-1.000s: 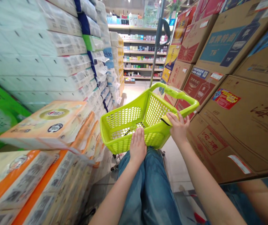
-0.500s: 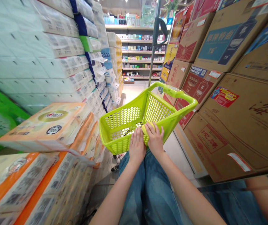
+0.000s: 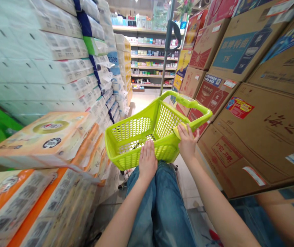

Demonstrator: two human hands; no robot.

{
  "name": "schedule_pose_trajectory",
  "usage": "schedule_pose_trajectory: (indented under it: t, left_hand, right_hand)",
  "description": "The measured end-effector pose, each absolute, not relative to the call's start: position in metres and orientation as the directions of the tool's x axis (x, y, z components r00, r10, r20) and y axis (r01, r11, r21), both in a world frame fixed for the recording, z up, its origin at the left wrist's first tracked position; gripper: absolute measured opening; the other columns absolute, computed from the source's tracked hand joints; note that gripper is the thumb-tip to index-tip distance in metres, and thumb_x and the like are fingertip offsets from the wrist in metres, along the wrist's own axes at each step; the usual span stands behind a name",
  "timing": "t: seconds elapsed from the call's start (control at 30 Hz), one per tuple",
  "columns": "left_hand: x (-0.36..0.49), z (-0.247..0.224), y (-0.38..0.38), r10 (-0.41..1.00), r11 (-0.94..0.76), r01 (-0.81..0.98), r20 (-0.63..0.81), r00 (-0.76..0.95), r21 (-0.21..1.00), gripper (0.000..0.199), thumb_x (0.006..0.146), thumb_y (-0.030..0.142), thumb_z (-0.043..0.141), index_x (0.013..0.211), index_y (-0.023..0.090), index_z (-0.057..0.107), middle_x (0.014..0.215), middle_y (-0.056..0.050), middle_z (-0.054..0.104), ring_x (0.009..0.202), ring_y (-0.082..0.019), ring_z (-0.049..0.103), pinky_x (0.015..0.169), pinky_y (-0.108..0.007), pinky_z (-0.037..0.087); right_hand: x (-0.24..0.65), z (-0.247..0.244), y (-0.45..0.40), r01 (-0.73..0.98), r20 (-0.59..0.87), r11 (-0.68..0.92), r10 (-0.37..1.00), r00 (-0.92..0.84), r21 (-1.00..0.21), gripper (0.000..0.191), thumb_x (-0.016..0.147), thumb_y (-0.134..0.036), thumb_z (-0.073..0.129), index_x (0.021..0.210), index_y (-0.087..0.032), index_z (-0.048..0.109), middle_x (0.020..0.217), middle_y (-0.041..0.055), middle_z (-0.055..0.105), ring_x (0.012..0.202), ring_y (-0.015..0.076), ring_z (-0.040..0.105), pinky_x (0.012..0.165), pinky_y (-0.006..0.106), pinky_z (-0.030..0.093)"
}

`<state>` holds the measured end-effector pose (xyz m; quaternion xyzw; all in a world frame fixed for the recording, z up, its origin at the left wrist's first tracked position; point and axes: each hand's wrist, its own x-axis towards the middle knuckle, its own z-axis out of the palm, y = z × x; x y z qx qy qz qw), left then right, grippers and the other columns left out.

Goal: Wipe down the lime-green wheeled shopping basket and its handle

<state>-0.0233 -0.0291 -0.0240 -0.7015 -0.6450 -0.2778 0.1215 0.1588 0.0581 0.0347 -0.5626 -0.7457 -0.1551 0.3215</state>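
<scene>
A lime-green shopping basket cart (image 3: pixel 126 156) stands before my knees, with perforated sides and a raised handle on the right. My left hand (image 3: pixel 148 161) lies on its near rim, fingers straight and side by side; the thumb is hidden. Over on the right part of the same rim, my right hand (image 3: pixel 187 140) presses a yellow cloth (image 3: pixel 178 131) against the plastic just below the handle. The thumb and little finger spread away a bit from the cloth. Nothing lies inside the basket apart from its slotted floor.
Stacked tissue packs (image 3: pixel 59 44) rise on the left, with orange-trimmed packs (image 3: pixel 41 130) nearer me. Cardboard cartons (image 3: pixel 267 123) line the right. A grey pole with a handle (image 3: pixel 166 61) stands behind the cart. Stocked shelves (image 3: pixel 152 58) close off the aisle's far end.
My right hand has slid the yellow cloth rightward along the near rim, from beside my left hand toward the handle. My left hand stays on the rim. The view has shifted slightly.
</scene>
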Motion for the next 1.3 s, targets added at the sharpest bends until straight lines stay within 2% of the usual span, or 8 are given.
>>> schedule_pose_trajectory:
  t: [0.27,0.47,0.6,0.7,0.8,0.97,1.1,1.3]
  left_hand:
    - [-0.025,-0.028,-0.027,0.840,-0.139,0.976,0.542,0.027,0.166,0.077,0.085,0.013,0.047,0.156,0.007,0.019,0.159,-0.018,0.035,0.151,-0.027,0.026,0.123,-0.046,0.026]
    - [-0.025,-0.024,-0.029,0.845,-0.132,0.979,0.535,0.027,0.159,0.080,0.083,0.013,0.048,0.156,0.005,0.017,0.160,-0.018,0.033,0.151,-0.026,0.025,0.124,-0.044,0.024]
    - [-0.025,-0.023,-0.030,0.841,-0.140,0.976,0.541,0.027,0.168,0.086,0.080,0.012,0.050,0.157,0.005,0.011,0.160,-0.018,0.032,0.151,-0.026,0.026,0.124,-0.044,0.024]
    - [-0.025,-0.023,-0.030,0.835,-0.153,0.972,0.549,0.030,0.180,0.090,0.079,0.011,0.050,0.158,0.008,0.006,0.161,-0.017,0.032,0.151,-0.027,0.025,0.123,-0.045,0.025]
    - [-0.024,-0.025,-0.030,0.831,-0.148,0.970,0.556,0.015,0.194,0.091,0.079,0.011,0.050,0.158,0.009,0.005,0.161,-0.017,0.031,0.151,-0.027,0.025,0.123,-0.046,0.025]
    - [-0.024,-0.027,-0.028,0.835,-0.125,0.977,0.550,0.011,0.170,0.082,0.082,0.014,0.049,0.157,0.006,0.015,0.160,-0.018,0.034,0.151,-0.027,0.026,0.123,-0.045,0.025]
    - [-0.025,-0.027,-0.027,0.840,-0.122,0.983,0.541,0.030,0.135,0.073,0.085,0.015,0.048,0.153,0.004,0.026,0.159,-0.018,0.035,0.150,-0.027,0.027,0.123,-0.044,0.026]
    - [-0.024,-0.024,-0.030,0.838,-0.123,0.980,0.545,0.017,0.159,0.081,0.082,0.012,0.048,0.157,0.006,0.017,0.160,-0.017,0.033,0.151,-0.026,0.026,0.123,-0.045,0.025]
  right_hand:
    - [0.081,-0.001,0.010,0.860,0.564,0.475,0.768,-0.303,-0.185,0.066,0.083,-0.002,0.039,0.144,-0.026,0.047,0.150,0.0034,0.052,0.146,0.0201,0.035,0.118,0.050,0.014]
    - [0.123,0.017,0.026,0.814,0.544,0.579,0.697,-0.468,-0.043,0.068,0.083,-0.002,0.041,0.144,-0.029,0.047,0.148,0.0032,0.054,0.142,0.0207,0.040,0.119,0.053,0.008]
    - [0.174,0.040,0.055,0.892,0.610,0.453,0.704,-0.363,0.007,0.069,0.079,-0.002,0.044,0.141,-0.030,0.051,0.145,0.0022,0.058,0.140,0.0228,0.042,0.118,0.056,0.009]
    - [0.190,0.048,0.069,0.938,0.670,0.342,0.709,-0.221,-0.052,0.069,0.077,-0.002,0.044,0.139,-0.030,0.053,0.143,0.0012,0.059,0.141,0.0240,0.041,0.117,0.058,0.010]
    - [0.170,0.039,0.063,0.942,0.672,0.304,0.729,-0.134,-0.141,0.071,0.074,-0.001,0.044,0.140,-0.027,0.052,0.144,0.0041,0.058,0.142,0.0253,0.039,0.115,0.056,0.014]
    - [0.100,0.008,0.025,0.895,0.607,0.414,0.759,-0.238,-0.166,0.069,0.078,-0.001,0.041,0.142,-0.027,0.050,0.146,0.0042,0.056,0.143,0.0219,0.038,0.112,0.048,0.020]
    - [0.074,-0.002,0.006,0.868,0.586,0.461,0.762,-0.278,-0.188,0.067,0.081,-0.003,0.041,0.143,-0.027,0.049,0.147,0.0051,0.055,0.144,0.0223,0.038,0.112,0.047,0.021]
    - [0.118,0.013,0.022,0.836,0.573,0.544,0.708,-0.413,-0.070,0.068,0.083,-0.002,0.041,0.145,-0.028,0.046,0.148,0.0045,0.054,0.143,0.0212,0.039,0.118,0.052,0.010]
